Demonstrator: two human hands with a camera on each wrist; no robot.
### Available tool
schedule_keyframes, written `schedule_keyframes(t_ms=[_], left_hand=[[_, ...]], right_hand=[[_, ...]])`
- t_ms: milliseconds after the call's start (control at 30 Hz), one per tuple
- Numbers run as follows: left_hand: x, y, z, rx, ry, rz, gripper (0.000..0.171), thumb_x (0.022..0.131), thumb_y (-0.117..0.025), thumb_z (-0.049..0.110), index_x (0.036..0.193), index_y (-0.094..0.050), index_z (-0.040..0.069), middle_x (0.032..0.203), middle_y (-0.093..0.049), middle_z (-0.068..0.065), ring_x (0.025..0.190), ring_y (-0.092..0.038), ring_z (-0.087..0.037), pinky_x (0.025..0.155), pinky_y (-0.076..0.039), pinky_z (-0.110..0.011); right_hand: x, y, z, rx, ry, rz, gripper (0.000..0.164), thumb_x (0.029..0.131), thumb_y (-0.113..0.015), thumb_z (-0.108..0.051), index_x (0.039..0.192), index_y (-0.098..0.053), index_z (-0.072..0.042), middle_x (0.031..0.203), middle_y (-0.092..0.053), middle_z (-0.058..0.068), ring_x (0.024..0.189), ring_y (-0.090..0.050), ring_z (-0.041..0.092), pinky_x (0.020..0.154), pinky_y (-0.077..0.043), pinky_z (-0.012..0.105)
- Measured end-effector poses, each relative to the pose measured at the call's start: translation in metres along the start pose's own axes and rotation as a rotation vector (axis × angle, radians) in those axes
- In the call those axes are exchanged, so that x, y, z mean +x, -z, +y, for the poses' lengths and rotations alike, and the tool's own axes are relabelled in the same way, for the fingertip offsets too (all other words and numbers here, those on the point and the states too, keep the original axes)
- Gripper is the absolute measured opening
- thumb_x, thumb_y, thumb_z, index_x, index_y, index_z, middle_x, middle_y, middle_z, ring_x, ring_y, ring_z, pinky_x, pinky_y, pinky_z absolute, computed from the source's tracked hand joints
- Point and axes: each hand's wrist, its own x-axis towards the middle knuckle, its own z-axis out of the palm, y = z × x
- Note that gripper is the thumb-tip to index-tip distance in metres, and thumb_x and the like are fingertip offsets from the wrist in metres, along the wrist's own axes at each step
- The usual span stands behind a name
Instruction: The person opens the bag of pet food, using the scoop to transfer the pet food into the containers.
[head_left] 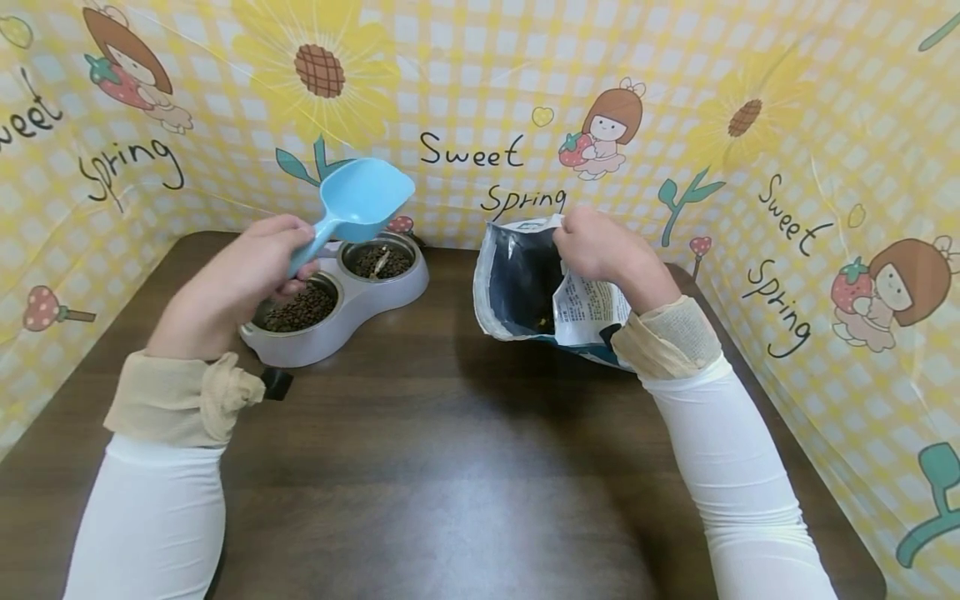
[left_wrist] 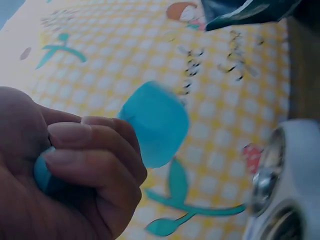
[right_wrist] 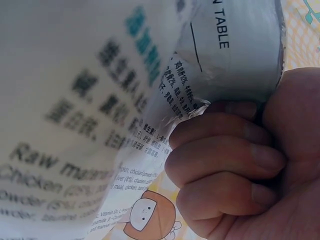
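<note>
My left hand (head_left: 255, 260) grips the handle of a light blue scoop (head_left: 367, 198), raised above a double pet bowl. In the left wrist view, curled fingers (left_wrist: 107, 145) wrap the handle, and the scoop head (left_wrist: 157, 125) points away from the palm. Brown kibble (head_left: 303, 310) lies in the near bowl; the far bowl holds kibble (head_left: 371, 262) with some pale pieces on top. My right hand (head_left: 600, 242) holds the top edge of an open pet food bag (head_left: 588, 312), whose dark inside faces me. Fingers (right_wrist: 225, 160) curl over the printed bag edge in the right wrist view.
The pale bowl stand (head_left: 367, 310) sits at the back left of the dark wooden table (head_left: 420, 467). A yellow checked cloth (head_left: 465, 92) with flowers and girl figures hangs behind and along both sides. The bag stands near the table's back right.
</note>
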Motion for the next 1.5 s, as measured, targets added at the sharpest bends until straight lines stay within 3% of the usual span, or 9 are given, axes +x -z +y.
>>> schedule_keyframes(t_ms=[133,300,467,600,667,867,1100,1333,1500], left_hand=[[0.013,-0.011,-0.008,0.011,0.027,-0.027,0.027,0.107,-0.035,0.032,0.098,-0.039,0.007,0.058,-0.039,0.007,0.045,-0.032,-0.007,0.042,-0.028,-0.022],[0.023,-0.019,-0.021,0.164,0.022,-0.005,0.027,0.098,-0.056,0.026,0.100,-0.047,0.000,0.053,-0.036,0.008,0.043,-0.032,-0.008,0.041,-0.030,-0.024],[0.028,-0.029,-0.028,0.335,-0.001,-0.031,0.023,0.098,-0.053,0.020,0.089,-0.048,0.000,0.056,-0.042,0.004,0.042,-0.036,-0.010,0.040,-0.032,-0.025],[0.028,-0.035,-0.031,0.497,0.004,-0.105,0.025,0.101,-0.049,0.023,0.089,-0.049,0.000,0.062,-0.045,-0.001,0.046,-0.039,-0.012,0.043,-0.032,-0.026],[0.029,-0.037,-0.033,0.529,0.013,-0.141,0.024,0.102,-0.049,0.023,0.093,-0.050,0.000,0.060,-0.045,0.000,0.047,-0.040,-0.013,0.044,-0.032,-0.026],[0.033,-0.042,-0.038,0.528,0.037,-0.202,0.021,0.103,-0.046,0.020,0.097,-0.051,0.000,0.057,-0.042,0.002,0.045,-0.038,-0.011,0.043,-0.032,-0.024],[0.036,-0.047,-0.043,0.543,0.019,-0.322,0.021,0.104,-0.043,0.018,0.090,-0.047,0.003,0.055,-0.039,0.004,0.044,-0.035,-0.008,0.045,-0.032,-0.023],[0.036,-0.051,-0.050,0.590,0.031,-0.357,0.019,0.103,-0.045,0.018,0.091,-0.048,0.003,0.057,-0.041,0.003,0.044,-0.039,-0.009,0.047,-0.036,-0.024],[0.038,-0.053,-0.053,0.609,0.072,-0.384,0.032,0.102,-0.045,0.018,0.072,-0.047,0.009,0.051,-0.043,0.004,0.043,-0.040,-0.008,0.045,-0.037,-0.022]], right_hand=[[0.000,0.000,0.000,-0.003,0.010,0.007,0.038,0.104,-0.029,-0.022,0.105,-0.058,0.002,0.092,-0.057,0.019,0.076,-0.062,0.032,0.060,-0.054,0.037],[-0.001,0.000,0.000,-0.003,0.019,0.008,0.038,0.104,-0.029,-0.021,0.103,-0.059,0.002,0.090,-0.057,0.019,0.075,-0.062,0.032,0.059,-0.053,0.037],[0.000,0.000,0.001,0.001,0.014,0.005,0.038,0.104,-0.029,-0.022,0.105,-0.058,0.002,0.091,-0.057,0.019,0.075,-0.062,0.032,0.057,-0.053,0.036],[-0.001,-0.001,0.000,0.010,0.008,0.000,0.037,0.104,-0.029,-0.022,0.108,-0.057,0.002,0.092,-0.057,0.019,0.075,-0.063,0.032,0.056,-0.054,0.036],[-0.001,-0.001,0.000,0.015,0.007,-0.002,0.037,0.104,-0.029,-0.022,0.108,-0.057,0.002,0.092,-0.057,0.019,0.075,-0.063,0.033,0.056,-0.053,0.036],[-0.001,-0.001,-0.001,0.016,0.010,0.000,0.036,0.104,-0.029,-0.021,0.103,-0.057,0.001,0.087,-0.055,0.018,0.072,-0.062,0.032,0.054,-0.051,0.034],[0.000,-0.003,0.001,0.012,0.052,0.025,0.033,0.102,-0.030,-0.016,0.083,-0.054,-0.003,0.070,-0.042,0.010,0.056,-0.058,0.026,0.046,-0.046,0.031],[0.000,-0.003,0.001,0.016,0.038,0.014,0.034,0.102,-0.030,-0.018,0.085,-0.055,-0.002,0.072,-0.043,0.010,0.058,-0.058,0.027,0.046,-0.046,0.030],[0.000,-0.003,0.001,0.010,0.036,0.015,0.034,0.103,-0.030,-0.018,0.085,-0.054,-0.003,0.072,-0.043,0.011,0.059,-0.059,0.027,0.046,-0.046,0.030]])
